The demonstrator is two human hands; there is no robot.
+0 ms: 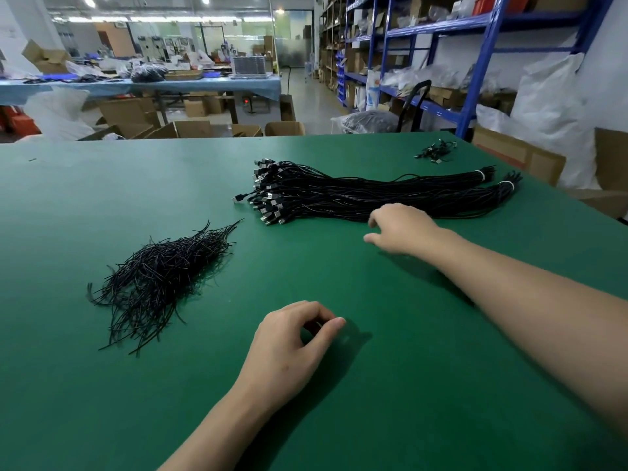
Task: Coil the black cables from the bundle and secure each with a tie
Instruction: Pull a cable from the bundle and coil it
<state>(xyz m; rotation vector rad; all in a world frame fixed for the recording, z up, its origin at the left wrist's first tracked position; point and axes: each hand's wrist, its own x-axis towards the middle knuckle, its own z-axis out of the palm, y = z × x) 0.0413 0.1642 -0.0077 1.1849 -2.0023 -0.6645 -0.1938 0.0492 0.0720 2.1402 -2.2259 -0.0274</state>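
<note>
A long bundle of black cables (356, 195) lies across the green table (102, 402), USB plugs at its left end and white bands near its right end. A loose heap of black wire ties (159, 277) lies to the left. My right hand (401, 229) hovers at the near edge of the bundle, fingers loosely bent, holding nothing. My left hand (289, 348) rests near the table's middle with fingers curled and thumb meeting them; nothing is visible between them.
A small clump of black pieces (436, 151) lies at the table's far right corner. Cardboard boxes (520, 158) and white sacks stand past the right edge. Blue shelving (475, 62) rises behind, and more boxes sit beyond the far edge.
</note>
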